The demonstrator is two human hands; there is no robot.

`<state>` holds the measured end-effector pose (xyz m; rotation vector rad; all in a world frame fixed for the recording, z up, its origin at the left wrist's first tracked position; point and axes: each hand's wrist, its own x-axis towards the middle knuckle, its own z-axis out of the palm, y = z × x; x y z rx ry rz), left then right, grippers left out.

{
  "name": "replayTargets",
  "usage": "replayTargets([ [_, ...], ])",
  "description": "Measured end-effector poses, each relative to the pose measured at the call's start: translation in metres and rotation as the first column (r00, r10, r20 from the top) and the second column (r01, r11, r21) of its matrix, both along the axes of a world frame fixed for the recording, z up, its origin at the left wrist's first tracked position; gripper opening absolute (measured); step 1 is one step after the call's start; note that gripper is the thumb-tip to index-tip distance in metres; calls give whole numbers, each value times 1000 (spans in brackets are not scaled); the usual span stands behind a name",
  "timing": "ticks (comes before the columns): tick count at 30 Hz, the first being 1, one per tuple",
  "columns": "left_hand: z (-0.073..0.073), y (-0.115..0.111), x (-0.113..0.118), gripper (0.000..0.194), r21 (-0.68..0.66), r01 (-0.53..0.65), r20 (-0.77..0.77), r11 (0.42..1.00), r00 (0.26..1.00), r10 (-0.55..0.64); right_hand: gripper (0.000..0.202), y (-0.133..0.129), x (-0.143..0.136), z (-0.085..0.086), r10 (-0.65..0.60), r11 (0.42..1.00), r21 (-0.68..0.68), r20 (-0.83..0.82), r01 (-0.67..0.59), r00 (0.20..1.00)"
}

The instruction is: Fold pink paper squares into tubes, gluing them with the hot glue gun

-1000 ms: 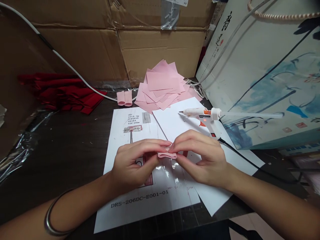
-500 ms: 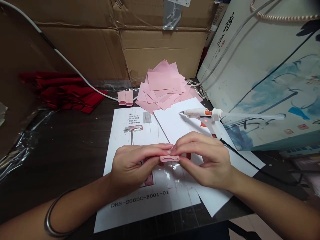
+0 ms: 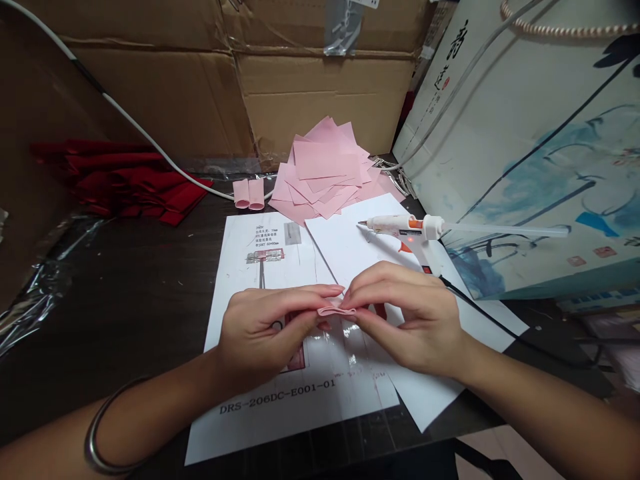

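Observation:
Between my two hands is a small folded piece of pink fabric or paper [image 3: 337, 311], its layered edge facing me. My left hand [image 3: 267, 327] pinches its left end between thumb and fingers. On the other end, my right hand [image 3: 410, 313] has thumb and fingertips closed. Both hands are above a printed sheet [image 3: 260, 427] with text and pictures. Behind my right hand a white glue gun [image 3: 400, 227] lies on a blank white sheet [image 3: 330, 230], a clear glue stick poking out of its back. Part of its handle is hidden by the hand.
A heap of pink sheets [image 3: 327, 163] lies at the back, with two rolled pink tubes [image 3: 249, 193] to its left. Folded red cloth [image 3: 130, 180] sits at far left. A white cable [image 3: 145, 133] crosses the back. Cardboard [image 3: 320, 100] and a painted bag [image 3: 540, 167] stand behind.
The folded pink piece looks flatter now, its front edge pressed closer together and slightly higher. Both hands keep their hold. The view has shifted slightly.

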<state>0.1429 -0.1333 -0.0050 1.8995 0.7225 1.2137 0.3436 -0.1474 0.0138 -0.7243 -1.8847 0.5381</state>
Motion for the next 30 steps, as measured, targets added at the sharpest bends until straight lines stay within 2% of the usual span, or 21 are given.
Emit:
replayTargets([
  [6, 1, -2, 2, 22, -17, -27, 50, 999, 998, 28, 15, 0, 0, -1, -39, 999, -16, 21, 40, 999],
  [13, 3, -5, 3, 22, -50, -36, 36, 998, 999, 37, 18, 1, 0, 0, -16, 1000, 26, 24, 15, 1000],
  [20, 6, -5, 3, 21, 32, -45, 51, 998, 998, 44, 21, 1, -2, 4, -14, 999, 40, -3, 15, 1000],
  [25, 5, -4, 2, 29, 85, -19, 87, 996, 996, 11, 14, -1, -3, 6, 35, 999, 34, -53, -33, 998],
  [30, 7, -4, 3, 27, 119, -19, 73, 993, 997, 11, 13, -2, -4, 8, 39, 999, 28, -53, -38, 998],
])
